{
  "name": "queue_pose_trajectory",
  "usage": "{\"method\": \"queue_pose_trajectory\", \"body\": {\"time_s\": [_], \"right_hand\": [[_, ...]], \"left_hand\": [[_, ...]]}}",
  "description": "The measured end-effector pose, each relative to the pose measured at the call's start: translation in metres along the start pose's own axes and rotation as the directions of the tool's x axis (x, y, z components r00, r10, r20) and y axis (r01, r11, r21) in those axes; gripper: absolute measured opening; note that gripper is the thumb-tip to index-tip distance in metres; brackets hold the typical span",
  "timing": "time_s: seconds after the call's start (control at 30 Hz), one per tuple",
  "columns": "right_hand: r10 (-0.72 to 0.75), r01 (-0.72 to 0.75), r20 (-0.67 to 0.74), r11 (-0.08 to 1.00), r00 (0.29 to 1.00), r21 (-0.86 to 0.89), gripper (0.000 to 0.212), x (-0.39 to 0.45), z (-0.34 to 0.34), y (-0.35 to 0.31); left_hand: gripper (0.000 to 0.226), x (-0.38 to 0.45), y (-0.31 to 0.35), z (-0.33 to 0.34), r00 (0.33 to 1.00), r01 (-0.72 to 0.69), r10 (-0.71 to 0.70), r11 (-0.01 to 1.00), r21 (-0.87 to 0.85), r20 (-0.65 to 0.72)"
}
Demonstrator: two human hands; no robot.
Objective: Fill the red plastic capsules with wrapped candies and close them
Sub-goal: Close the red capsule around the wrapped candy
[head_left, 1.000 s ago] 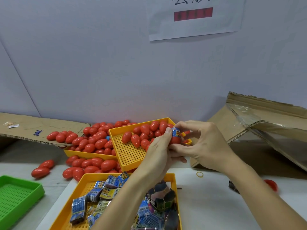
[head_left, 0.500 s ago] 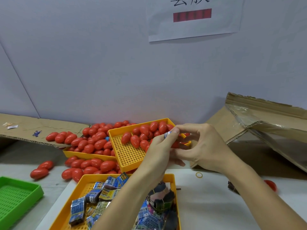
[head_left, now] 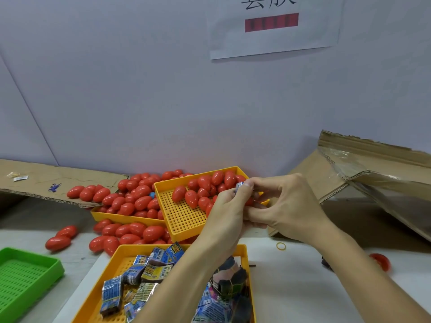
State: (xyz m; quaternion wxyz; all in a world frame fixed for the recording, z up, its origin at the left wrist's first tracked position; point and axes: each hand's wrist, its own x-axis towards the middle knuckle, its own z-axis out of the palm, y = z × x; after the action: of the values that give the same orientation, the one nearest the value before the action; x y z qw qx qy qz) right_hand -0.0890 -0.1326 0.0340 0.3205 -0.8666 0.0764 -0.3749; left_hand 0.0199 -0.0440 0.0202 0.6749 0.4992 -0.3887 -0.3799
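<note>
Nearest: perforated yellow tray (head_left: 245,252) holding blue and yellow foil-wrapped candies (head_left: 113,292); print on wrappers illegible. Alongside, a green perforated tray (head_left: 30,278). Above, left hand (head_left: 224,217) and right hand (head_left: 286,208) meeting, fingertips of both pinched on one blue-and-white wrapped candy (head_left: 239,184); a red capsule (head_left: 250,201) glimpsed between the fingers, mostly hidden. Behind, glossy egg-shaped red capsules (head_left: 140,201) heaped in two tilted yellow trays (head_left: 184,217) and spilled on the table. Torn corrugated cardboard (head_left: 373,173) to the right. On the wall, a paper sign (head_left: 272,26) with partly cropped characters and a red bar.
</note>
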Motion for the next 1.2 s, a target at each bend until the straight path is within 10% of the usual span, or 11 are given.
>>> {"method": "queue_pose_trajectory", "body": {"time_s": [0.33, 1.2], "right_hand": [[0.076, -0.086, 0.055, 0.978, 0.996, 0.19, 0.032, 0.0, -0.01, 0.001], [-0.011, 0.011, 0.003, 0.997, 1.0, 0.079, 0.022, 0.0, -0.014, 0.008]], "left_hand": [[0.038, -0.002, 0.002, 0.003, 0.994, 0.105, -0.098, 0.968, -0.229, 0.042], [0.034, -0.002, -0.009, 0.008, 0.997, -0.081, 0.08, 0.995, -0.058, -0.014]]}}
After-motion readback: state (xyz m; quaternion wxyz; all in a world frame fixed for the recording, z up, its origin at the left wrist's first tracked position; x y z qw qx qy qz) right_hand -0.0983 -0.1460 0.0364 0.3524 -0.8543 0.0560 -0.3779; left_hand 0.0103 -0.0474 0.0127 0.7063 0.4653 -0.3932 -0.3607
